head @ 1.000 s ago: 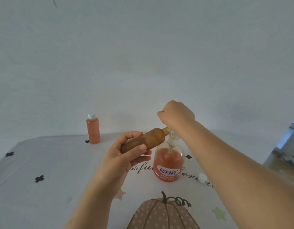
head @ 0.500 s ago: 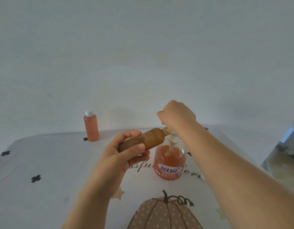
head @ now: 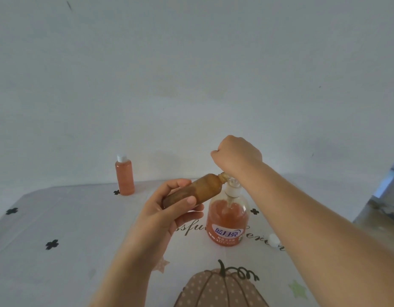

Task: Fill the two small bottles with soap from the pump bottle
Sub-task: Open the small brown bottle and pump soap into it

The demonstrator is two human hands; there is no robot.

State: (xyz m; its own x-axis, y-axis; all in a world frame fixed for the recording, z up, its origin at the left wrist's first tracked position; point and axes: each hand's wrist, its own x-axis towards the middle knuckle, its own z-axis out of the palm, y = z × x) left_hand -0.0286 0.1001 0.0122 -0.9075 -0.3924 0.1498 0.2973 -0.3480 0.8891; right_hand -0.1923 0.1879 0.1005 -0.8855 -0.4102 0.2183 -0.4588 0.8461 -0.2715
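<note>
My left hand (head: 169,216) grips a small brown bottle (head: 198,191), tilted almost flat with its open neck against the pump's spout. The pump bottle (head: 228,220) of orange soap stands upright on the table in the middle. My right hand (head: 237,156) is curled in a fist over the pump head, which it hides. A second small bottle (head: 124,177), full of orange soap and closed with a white cap, stands at the back left. A loose white cap (head: 273,239) lies on the table right of the pump bottle, beside my right forearm.
The table carries a white cloth (head: 59,229) printed with black clover marks, lettering and a pumpkin picture (head: 220,289) at the near edge. A plain wall rises right behind the table. The table's right edge drops to a floor (head: 382,209).
Both hands keep their hold on the brown bottle and pump. The pump collar shows a little more under my right hand. The camera has shifted slightly.
</note>
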